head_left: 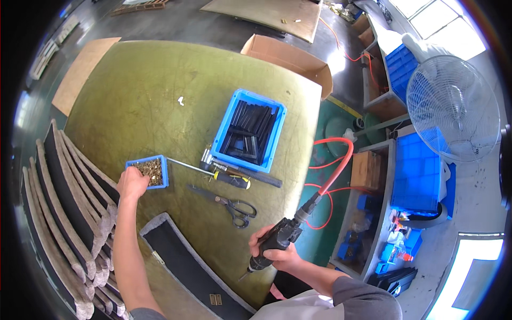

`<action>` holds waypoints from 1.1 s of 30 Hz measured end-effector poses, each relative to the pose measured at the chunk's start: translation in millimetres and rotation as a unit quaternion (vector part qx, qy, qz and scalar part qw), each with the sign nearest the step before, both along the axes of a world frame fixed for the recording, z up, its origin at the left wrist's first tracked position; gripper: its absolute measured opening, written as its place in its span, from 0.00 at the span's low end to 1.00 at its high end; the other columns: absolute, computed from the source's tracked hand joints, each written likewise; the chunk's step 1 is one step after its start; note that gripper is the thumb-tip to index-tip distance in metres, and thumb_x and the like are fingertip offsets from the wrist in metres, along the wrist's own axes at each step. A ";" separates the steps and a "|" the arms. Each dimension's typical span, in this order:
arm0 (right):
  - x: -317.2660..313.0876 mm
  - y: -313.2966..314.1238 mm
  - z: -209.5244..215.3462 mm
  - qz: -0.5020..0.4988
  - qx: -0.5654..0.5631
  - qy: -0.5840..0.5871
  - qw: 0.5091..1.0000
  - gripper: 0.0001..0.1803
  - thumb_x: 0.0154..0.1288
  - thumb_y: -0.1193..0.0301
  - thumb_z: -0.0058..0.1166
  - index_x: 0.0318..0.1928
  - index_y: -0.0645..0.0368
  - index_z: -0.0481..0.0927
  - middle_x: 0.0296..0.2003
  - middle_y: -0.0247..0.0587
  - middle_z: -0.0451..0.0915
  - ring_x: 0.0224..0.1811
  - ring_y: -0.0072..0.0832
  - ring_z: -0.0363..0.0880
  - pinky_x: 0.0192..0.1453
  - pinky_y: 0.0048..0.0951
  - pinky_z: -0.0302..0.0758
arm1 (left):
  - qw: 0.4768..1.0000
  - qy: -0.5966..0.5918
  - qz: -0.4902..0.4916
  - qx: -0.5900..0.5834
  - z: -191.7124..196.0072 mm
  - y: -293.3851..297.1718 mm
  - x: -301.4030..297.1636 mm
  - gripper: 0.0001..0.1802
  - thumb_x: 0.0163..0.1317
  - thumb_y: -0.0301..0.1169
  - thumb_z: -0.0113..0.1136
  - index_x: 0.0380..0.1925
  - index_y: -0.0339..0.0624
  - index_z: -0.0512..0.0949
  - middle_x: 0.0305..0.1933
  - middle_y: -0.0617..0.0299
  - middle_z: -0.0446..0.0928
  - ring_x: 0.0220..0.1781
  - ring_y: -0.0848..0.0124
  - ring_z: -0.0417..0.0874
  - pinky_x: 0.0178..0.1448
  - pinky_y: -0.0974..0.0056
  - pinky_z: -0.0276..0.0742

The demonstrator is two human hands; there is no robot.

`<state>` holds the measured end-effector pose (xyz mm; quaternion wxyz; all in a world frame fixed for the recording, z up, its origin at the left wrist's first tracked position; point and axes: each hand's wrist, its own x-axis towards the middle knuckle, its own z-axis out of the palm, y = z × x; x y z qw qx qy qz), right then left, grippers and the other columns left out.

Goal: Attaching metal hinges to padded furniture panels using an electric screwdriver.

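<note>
My left hand [133, 182] reaches into a small blue bin [164, 172] of brass-coloured screws [151, 169]. Its fingers are bent together at the pile, and what they pinch is hidden. In my right hand [274, 249] is a black air screwdriver [278, 237], its bit tilted down toward the table edge. A red hose [337, 173] runs from its back end. Between my arms lies a curved black panel [184, 261] with grey fabric edging. One brass hinge [215, 299] sits at its near end, and a small metal piece [158, 257] lies along its left edge.
Scissors [234, 208], a yellow-black screwdriver [232, 180] and a hammer [207, 159] lie mid-table, beside a blue crate [218, 140] of black strips. Curved fabric-edged panels [69, 213] are stacked at left. A fan [453, 106] and shelving [368, 213] stand at right; a cardboard box [288, 56] is beyond.
</note>
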<state>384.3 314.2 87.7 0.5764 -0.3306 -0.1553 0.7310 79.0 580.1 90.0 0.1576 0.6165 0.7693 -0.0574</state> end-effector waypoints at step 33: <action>3.5 8.0 -1.0 0.020 -0.047 -0.054 0.997 0.24 0.45 0.77 0.56 0.47 0.64 0.70 0.44 0.50 0.77 0.40 0.33 0.79 0.49 0.37 0.75 | 0.993 -0.036 -0.064 0.092 -37.8 -6.6 -35.5 0.17 0.64 0.41 0.54 0.29 0.37 0.78 0.34 0.43 0.79 0.41 0.44 0.79 0.45 0.45 0.73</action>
